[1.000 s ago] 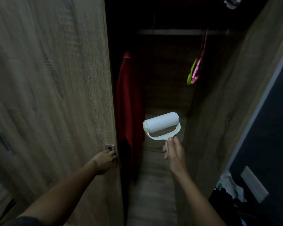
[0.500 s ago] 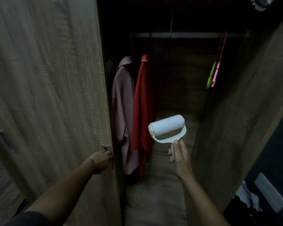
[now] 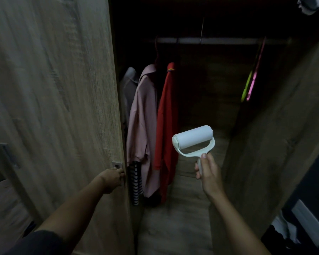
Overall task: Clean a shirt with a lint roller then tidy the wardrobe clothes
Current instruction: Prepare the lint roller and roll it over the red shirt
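Note:
My right hand (image 3: 209,172) grips the handle of a white lint roller (image 3: 192,139), held upright in front of the open wardrobe. My left hand (image 3: 111,178) is closed on the edge of the wooden wardrobe door (image 3: 53,107), just below its small metal handle plate (image 3: 117,164). Inside, a pink shirt (image 3: 144,126) and a red shirt (image 3: 167,126) hang side by side from the rail (image 3: 210,41). A grey garment (image 3: 128,85) hangs behind the pink one, and a black-and-white striped piece (image 3: 135,183) shows beneath it.
Green and pink empty hangers (image 3: 250,85) hang at the right end of the rail. The wardrobe's right wooden side panel (image 3: 274,126) stands close by. Its wooden floor (image 3: 173,218) lies below the clothes. Dark clothing and a white object (image 3: 293,230) sit at the lower right.
The door has swung further left under my left hand, uncovering the pink shirt, then the grey and striped garments. The roller stays raised in my right hand.

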`<state>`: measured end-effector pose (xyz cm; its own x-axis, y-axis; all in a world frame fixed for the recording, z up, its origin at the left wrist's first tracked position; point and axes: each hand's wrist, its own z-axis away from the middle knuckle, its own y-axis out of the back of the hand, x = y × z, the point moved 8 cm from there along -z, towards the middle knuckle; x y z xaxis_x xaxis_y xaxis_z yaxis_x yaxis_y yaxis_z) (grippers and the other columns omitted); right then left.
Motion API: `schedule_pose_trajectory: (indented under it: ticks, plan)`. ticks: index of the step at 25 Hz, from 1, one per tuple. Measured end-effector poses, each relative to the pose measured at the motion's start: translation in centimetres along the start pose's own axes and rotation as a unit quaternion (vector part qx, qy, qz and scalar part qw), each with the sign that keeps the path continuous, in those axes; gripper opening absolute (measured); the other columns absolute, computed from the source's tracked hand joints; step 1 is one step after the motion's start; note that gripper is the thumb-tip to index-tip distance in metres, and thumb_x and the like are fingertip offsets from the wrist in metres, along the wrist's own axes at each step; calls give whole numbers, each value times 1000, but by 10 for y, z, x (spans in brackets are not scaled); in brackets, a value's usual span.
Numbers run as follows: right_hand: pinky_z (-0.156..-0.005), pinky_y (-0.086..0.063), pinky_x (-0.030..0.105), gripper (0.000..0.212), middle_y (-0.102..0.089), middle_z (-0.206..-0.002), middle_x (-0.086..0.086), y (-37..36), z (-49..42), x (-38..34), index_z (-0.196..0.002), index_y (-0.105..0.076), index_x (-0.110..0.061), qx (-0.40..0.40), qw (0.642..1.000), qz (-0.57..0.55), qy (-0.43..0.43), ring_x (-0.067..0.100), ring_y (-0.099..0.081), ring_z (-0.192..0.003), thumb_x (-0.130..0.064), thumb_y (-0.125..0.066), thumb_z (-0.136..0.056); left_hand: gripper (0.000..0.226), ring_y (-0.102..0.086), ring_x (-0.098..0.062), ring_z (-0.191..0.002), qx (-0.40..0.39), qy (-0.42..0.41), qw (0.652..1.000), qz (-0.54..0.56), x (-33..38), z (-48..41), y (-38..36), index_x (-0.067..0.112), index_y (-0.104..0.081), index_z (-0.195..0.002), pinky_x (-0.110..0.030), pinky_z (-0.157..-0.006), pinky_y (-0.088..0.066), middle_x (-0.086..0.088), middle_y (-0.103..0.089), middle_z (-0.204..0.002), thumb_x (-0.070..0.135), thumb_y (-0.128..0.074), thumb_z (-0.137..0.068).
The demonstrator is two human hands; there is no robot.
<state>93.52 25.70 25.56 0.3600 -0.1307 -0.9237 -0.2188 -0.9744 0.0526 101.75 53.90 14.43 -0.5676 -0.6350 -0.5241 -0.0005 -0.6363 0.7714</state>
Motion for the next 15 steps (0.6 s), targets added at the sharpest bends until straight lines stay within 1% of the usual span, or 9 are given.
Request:
schedule_pose_trajectory:
  ticks: [3,5,6,8,9,10,12,14,15]
  plan:
    - [-47,-35,19,26,-47,-65,-1,7,-4,2,-81,-52,-27,-5,1000,-10,-7,2,-41,-50,-45,-35,-88,45,-30,-24,-135,-37,33,999,2,-10,-1,-11,9,-34,-142,-34,-107,-30,-6,-31,-149,23,-36,-99]
    - [-47,-35,19,25,-46,-64,-2,8,-9,5,-80,-52,-28,-11,1000,-15,-5,2,-41,-50,-44,-35,-88,39,-36,-27,-132,-46,21,999,17,-8,1,-11,8,-49,-131,-40,-101,-42,-10,-44,-140,21,-38,-96]
    - [-47,-34,20,25,-46,-64,-2,7,-13,7,-80,-53,-29,-17,1000,-18,-5,3,-40,-50,-44,-35,-88,35,-45,-29,-125,-3,12,1000,28,-6,1,0,5,-59,-118,-42,-92,-49,-13,-53,-129,21,-41,-93]
    - [-49,-34,24,25,-47,-62,-6,3,-23,12,-79,-54,-32,-31,999,-23,-7,4,-41,-51,-45,-35,-89,30,-62,-27,-94,197,3,979,55,-5,6,50,5,-68,-85,-32,-67,-57,-13,-67,-94,26,-48,-82]
    - [-50,-34,26,25,-48,-61,-7,2,-28,14,-79,-55,-34,-35,999,-21,-8,4,-42,-52,-46,-35,-88,29,-64,-26,-77,317,24,944,86,-12,16,81,8,-67,-72,-27,-58,-55,-10,-65,-76,29,-49,-78]
    - [-51,-35,28,25,-49,-61,-8,3,-36,15,-79,-56,-36,-38,999,-18,-8,5,-43,-52,-49,-35,-87,30,-62,-25,-66,434,66,888,135,-27,29,113,9,-64,-63,-26,-54,-53,-9,-61,-65,30,-47,-76]
    - [-52,-35,30,25,-51,-59,-10,7,-52,15,-79,-56,-41,-46,999,-16,0,6,-44,-53,-57,-37,-83,32,-54,-22,-63,589,170,751,247,-61,55,165,4,-63,-62,-30,-58,-49,-11,-58,-60,26,-46,-77]
    - [-50,-35,28,25,-50,-60,-10,13,-66,13,-85,-55,-39,-60,998,-33,13,5,-43,-52,-60,-43,-78,34,-54,-17,-72,659,247,614,358,-90,69,208,2,-69,-76,-30,-70,-46,-11,-64,-70,28,-49,-78]
    - [-49,-36,27,30,-50,-60,-9,16,-70,12,-93,-54,-35,-66,997,-40,20,4,-43,-52,-59,-47,-76,36,-58,-17,-78,654,258,571,425,-99,66,225,4,-70,-87,-32,-75,-48,-10,-67,-80,34,-51,-80]
